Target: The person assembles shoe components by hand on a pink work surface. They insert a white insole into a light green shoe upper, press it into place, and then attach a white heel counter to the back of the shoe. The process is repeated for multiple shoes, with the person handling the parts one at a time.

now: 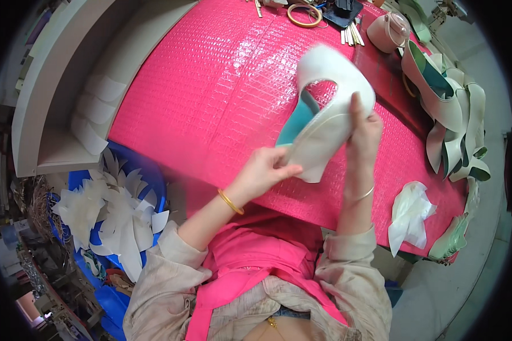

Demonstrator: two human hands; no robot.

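Over the pink-covered table I hold a white shoe upper point(330, 128), raised and slightly blurred. Its teal lining shows along the left inner side, and a rounded opening sits near its far part. My left hand point(264, 173) pinches the near left edge between thumb and fingers. On the right side my right hand point(363, 128) grips it, thumb lying on the white surface and the other fingers mostly hidden behind. A crumpled whitish sheet point(412, 213) rests at the table's right, near my right forearm.
Several joined white uppers point(452, 113) lie along the right edge. At the far side are a pinkish lidded pot point(388, 31), a roll of tape point(304, 16) and thin sticks point(352, 35). A shelf unit point(57, 113) stands left, above a blue bin point(159, 187) of white cut pieces.
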